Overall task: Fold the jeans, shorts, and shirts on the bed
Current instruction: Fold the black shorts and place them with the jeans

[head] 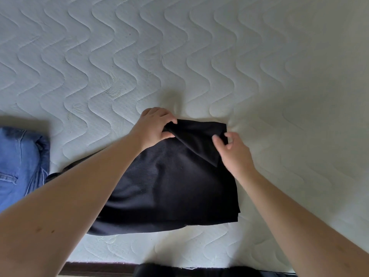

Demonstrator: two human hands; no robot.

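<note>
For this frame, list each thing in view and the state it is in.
black garment: spread flat on the mattress, far edge partly folded over
blue jeans: bunched at the left edge, apart from both hands
left hand: grips the garment's far left corner
right hand: fingers curled at the far right corner; grip unclear
mattress: bare, quilted

Left hand [154, 127] pinches far left corner of black cloth [169, 184]. Past grip, away from person: bare mattress [179, 56], lots of room. Right of grip: folded flap, then right hand [232, 151] with curled fingers at far right corner, in way. Beyond right hand: more bare mattress. Far left of grip: blue jeans [20, 162], well apart, mattress strip between. Toward person: cloth, both arms over it.
</note>
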